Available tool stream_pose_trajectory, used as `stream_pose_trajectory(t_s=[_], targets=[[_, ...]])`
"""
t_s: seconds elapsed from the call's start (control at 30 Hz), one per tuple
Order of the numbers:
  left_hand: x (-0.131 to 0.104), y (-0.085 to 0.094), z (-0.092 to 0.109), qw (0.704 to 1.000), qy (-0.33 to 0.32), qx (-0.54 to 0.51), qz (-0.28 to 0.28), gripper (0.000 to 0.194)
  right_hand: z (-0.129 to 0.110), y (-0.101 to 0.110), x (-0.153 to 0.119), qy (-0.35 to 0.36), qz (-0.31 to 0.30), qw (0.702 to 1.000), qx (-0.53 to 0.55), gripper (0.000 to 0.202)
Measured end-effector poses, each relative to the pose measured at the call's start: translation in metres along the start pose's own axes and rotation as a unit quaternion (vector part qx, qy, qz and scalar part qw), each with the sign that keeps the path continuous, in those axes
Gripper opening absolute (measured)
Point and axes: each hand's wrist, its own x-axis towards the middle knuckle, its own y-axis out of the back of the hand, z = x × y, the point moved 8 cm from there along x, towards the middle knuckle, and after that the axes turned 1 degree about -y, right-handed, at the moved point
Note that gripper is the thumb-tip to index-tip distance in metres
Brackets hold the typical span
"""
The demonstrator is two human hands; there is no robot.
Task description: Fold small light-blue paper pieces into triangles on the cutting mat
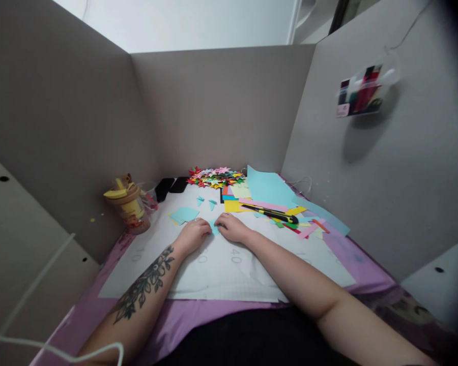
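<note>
A small light-blue piece of paper (214, 227) lies between my two hands on the white sheet. My left hand (194, 235) has its fingers curled onto the paper's left side, and my right hand (232, 227) presses on its right side with bent fingers. Parts of the paper are hidden under the fingertips. Just beyond are two small folded light-blue paper pieces (212, 204). Left of them, near my left hand, rests a stack of light-blue paper squares (184, 215).
A yellow-and-black utility knife (272, 213) lies on coloured paper scraps at right. Behind sit a heap of folded paper stars (216, 177) and large blue sheets (269, 185). A decorated cup (132, 208) and dark phones (165, 189) stand left. Grey panels (221, 107) enclose the table.
</note>
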Motion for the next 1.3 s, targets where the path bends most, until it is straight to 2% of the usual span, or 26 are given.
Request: stream_pose_trajectory(t_s=[0.3,0.43,0.67,0.9,1.03,1.17,1.3], targets=[[-0.002,-0.01,0.003,0.999,0.013,0.003,-0.042,0.034,0.022,-0.004,0.007,-0.119,0.0,0.991,-0.056,0.013],[-0.002,-0.013,0.01,0.997,-0.001,0.029,-0.071,0.035,0.025,-0.006,0.009,-0.138,0.0,0.987,-0.078,0.013],[-0.002,-0.014,0.015,0.995,-0.011,0.034,-0.088,0.031,0.023,-0.006,0.01,-0.15,-0.009,0.984,-0.1,0.017],[-0.002,-0.016,0.01,0.998,0.004,0.0,-0.063,0.032,0.022,-0.002,0.008,-0.166,-0.005,0.983,-0.078,0.01],[-0.002,-0.016,0.008,0.998,0.007,-0.029,-0.049,0.032,0.024,-0.001,0.007,-0.164,0.011,0.985,-0.056,0.013],[-0.002,-0.017,0.004,0.997,0.03,-0.047,-0.044,0.03,0.026,-0.003,0.006,-0.159,0.005,0.986,-0.049,0.03],[-0.003,-0.017,0.004,0.997,0.03,-0.052,-0.046,0.03,0.031,-0.003,0.004,-0.187,-0.005,0.98,-0.069,0.025]])
